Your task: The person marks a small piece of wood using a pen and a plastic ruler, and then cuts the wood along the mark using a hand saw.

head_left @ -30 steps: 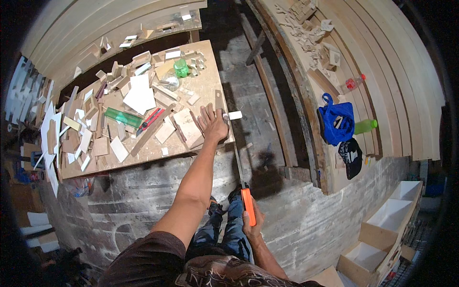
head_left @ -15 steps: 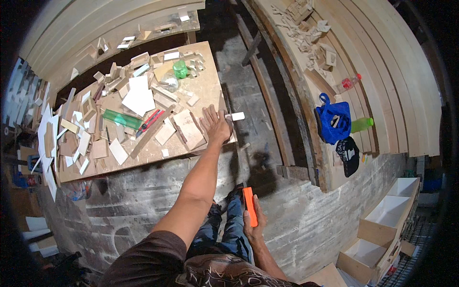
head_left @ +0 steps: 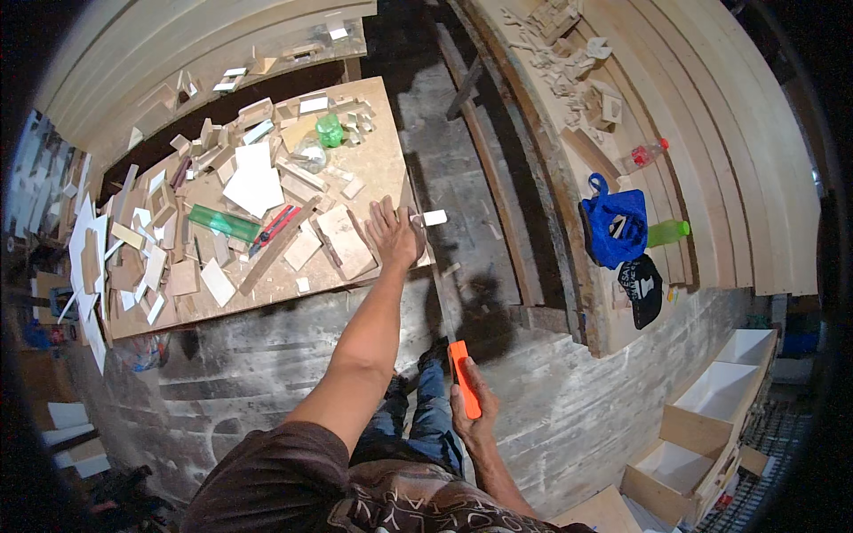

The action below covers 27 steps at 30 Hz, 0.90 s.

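My left hand (head_left: pixel 391 233) lies flat with its fingers spread at the right edge of the work table (head_left: pixel 267 302). It presses down by a small piece with a white end (head_left: pixel 434 218) that juts past the edge; the rest of that piece is hidden under the hand. Below, my right hand (head_left: pixel 474 404) is closed round the orange handle of a hand saw (head_left: pixel 465 377). Its thin blade, seen almost edge-on, runs up toward the table edge beneath my left hand. Wood offcuts (head_left: pixel 346 238) lie just left of my left hand.
Scrap wood, white sheets (head_left: pixel 253 182), a green bottle (head_left: pixel 224 222), a red cutter knife (head_left: pixel 277 224) and a green plastic piece (head_left: pixel 330 131) cover the table. On the right bench are a blue bag (head_left: pixel 616 229), a black cap (head_left: pixel 646 293) and bottles (head_left: pixel 668 234). Wooden boxes (head_left: pixel 702 426) stand lower right.
The orange handle has shifted slightly forward toward the table in my right hand. My left hand keeps its place at the table edge. The whole view has moved a little.
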Motion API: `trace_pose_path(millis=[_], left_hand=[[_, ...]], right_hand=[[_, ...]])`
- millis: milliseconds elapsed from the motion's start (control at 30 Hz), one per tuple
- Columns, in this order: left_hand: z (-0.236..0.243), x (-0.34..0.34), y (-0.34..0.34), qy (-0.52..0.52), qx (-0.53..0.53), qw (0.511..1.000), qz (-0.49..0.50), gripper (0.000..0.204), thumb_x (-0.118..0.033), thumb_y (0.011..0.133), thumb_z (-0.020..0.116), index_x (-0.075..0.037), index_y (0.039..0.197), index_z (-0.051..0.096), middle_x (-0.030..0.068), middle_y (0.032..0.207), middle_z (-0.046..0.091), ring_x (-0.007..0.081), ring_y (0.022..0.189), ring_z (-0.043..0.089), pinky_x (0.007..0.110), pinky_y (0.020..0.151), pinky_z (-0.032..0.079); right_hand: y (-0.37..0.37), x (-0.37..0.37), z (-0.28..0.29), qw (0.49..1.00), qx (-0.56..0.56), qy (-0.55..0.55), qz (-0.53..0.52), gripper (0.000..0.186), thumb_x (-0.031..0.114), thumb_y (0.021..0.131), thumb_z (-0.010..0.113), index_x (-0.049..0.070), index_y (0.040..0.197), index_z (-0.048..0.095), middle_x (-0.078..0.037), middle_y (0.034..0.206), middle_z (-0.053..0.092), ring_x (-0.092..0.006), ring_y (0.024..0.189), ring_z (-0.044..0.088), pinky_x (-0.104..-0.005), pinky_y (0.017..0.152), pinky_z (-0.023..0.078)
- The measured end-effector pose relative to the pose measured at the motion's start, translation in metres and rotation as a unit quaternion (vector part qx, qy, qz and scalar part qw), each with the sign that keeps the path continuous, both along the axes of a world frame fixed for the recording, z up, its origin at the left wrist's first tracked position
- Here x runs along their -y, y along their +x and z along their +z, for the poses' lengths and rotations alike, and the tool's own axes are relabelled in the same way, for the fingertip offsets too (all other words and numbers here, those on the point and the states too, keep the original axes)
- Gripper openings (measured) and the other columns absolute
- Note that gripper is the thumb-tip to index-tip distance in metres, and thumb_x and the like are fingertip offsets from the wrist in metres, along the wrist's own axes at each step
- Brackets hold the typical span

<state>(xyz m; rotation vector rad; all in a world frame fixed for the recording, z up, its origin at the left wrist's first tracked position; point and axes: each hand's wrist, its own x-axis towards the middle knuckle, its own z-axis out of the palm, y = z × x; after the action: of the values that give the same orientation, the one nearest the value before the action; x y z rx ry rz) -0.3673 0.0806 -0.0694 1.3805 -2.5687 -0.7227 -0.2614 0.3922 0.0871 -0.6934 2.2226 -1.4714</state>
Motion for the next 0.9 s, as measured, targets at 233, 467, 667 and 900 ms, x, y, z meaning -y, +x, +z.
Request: trace_pose_path(millis=[233, 467, 667, 900], left_hand=[[0.0, 0.0, 0.001, 0.007, -0.02, 1.0, 0.002, 0.041, -0.035, 0.099, 0.045, -0.01, 0.132, 0.044, 0.0165, 0.162, 0.016, 0.0416, 0.152, 0.0, 0.063, 0.118, 0.002], [-0.02, 0.008, 0.001, -0.022, 0.003, 1.0, -0.003, 0.044, -0.035, 0.098, 0.048, -0.014, 0.135, 0.04, 0.0171, 0.161, 0.014, 0.0457, 0.15, 0.003, 0.069, 0.114, 0.006], [-0.023, 0.011, -0.001, -0.036, 0.01, 0.999, -0.004, 0.042, -0.033, 0.098, 0.049, -0.015, 0.135, 0.039, 0.0152, 0.161, 0.014, 0.0416, 0.152, -0.003, 0.065, 0.116, 0.004], [0.001, 0.007, -0.005, 0.01, 0.011, 1.0, -0.002, 0.042, -0.031, 0.099, 0.045, -0.013, 0.137, 0.039, 0.0151, 0.162, 0.014, 0.0417, 0.152, -0.001, 0.065, 0.117, 0.004]], right_hand=[[0.004, -0.003, 0.006, 0.997, -0.07, 0.023, -0.008, 0.048, 0.007, 0.09, 0.069, -0.002, 0.135, 0.057, -0.022, 0.129, 0.065, -0.0305, 0.116, 0.066, -0.0347, 0.097, 0.051], [-0.001, 0.001, 0.023, 0.999, -0.045, 0.03, 0.005, 0.045, 0.007, 0.091, 0.066, -0.002, 0.134, 0.058, -0.023, 0.129, 0.064, -0.0281, 0.118, 0.065, -0.035, 0.097, 0.05], [-0.005, 0.011, 0.044, 0.999, -0.041, 0.033, 0.01, 0.047, 0.01, 0.091, 0.068, -0.001, 0.135, 0.057, -0.023, 0.126, 0.066, -0.0297, 0.112, 0.068, -0.0351, 0.092, 0.053], [0.003, -0.025, 0.004, 0.998, -0.027, 0.041, 0.032, 0.047, 0.009, 0.092, 0.064, -0.005, 0.136, 0.055, -0.026, 0.128, 0.064, -0.0293, 0.114, 0.067, -0.0341, 0.094, 0.051]])
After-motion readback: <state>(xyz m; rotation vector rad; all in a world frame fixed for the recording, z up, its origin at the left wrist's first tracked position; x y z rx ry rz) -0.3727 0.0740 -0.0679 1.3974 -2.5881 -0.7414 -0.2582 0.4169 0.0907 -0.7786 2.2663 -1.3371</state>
